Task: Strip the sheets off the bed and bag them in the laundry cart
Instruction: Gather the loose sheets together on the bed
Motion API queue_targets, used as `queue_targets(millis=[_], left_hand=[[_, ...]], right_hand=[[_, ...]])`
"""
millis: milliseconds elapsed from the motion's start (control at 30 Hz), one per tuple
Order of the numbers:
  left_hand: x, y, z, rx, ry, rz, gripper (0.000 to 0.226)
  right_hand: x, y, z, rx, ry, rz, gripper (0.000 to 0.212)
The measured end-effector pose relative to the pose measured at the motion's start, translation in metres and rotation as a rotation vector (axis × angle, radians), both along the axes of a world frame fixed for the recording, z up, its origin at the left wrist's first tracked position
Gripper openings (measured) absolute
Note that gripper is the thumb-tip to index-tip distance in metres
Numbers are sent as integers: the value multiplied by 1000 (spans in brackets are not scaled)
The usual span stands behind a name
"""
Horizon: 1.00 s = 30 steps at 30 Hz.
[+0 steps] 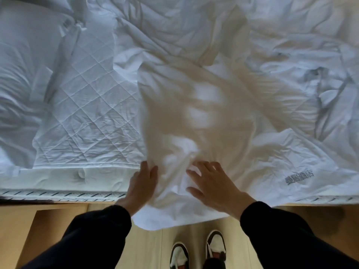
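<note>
At the near edge of the bed, the bunched white sheet lies across the mattress and spills over the side toward the floor, its lower fold hanging just above my shoes. My right hand rests flat on it with the fingers spread. My left hand lies along the sheet's left fold with the fingers close together, partly behind the cloth, so I cannot tell whether it is pinching anything. To the left the quilted mattress pad is already bare; to the right the duvet overlaps the sheet. With neither hand clearly gripping, I think the hanging weight could slide the whole bundle onto the floor. If I pull while the far end is caught under the duvet, that may drag along too. No laundry cart is in view.
</note>
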<state>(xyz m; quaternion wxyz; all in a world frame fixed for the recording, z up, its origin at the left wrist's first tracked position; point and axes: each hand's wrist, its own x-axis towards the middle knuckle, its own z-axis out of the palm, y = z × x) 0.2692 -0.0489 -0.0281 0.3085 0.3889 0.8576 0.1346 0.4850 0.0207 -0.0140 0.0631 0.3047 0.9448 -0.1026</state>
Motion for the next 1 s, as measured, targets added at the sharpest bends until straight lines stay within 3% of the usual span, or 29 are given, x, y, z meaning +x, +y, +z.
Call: queue_targets(millis=[100,200,300,400,433,533,700,767,900,1000], left_hand=[[0,-30,2,30,-109,-7,24],[-3,-55,5,101,-363,4,20],[-2,-67,8,180,-499,15,43],[4,-63,17,283,-479,-24,21],[4,-63,18,321,-453,-62,13],[1,-65,20,346,-447,-127,17],[-3,-67,25,300,-374,-25,44],[-2,-71,25,295,-341,94,47],[6,-94,21,269,-429,164,39],[15,-99,14,200,-455,98,46]], right_hand=[[-4,9,-10,65,-17,-163,49],[-13,6,-12,23,33,-255,46],[-32,-9,-7,26,224,-173,35],[-61,-23,10,-132,397,-61,26],[-73,-26,16,-251,383,-115,32],[-105,-23,28,-543,188,-378,52],[-126,-7,29,-704,22,-476,18],[-131,-6,29,-750,142,-554,24],[-149,-3,47,-750,626,-735,30],[-157,-10,46,-711,692,-622,30]])
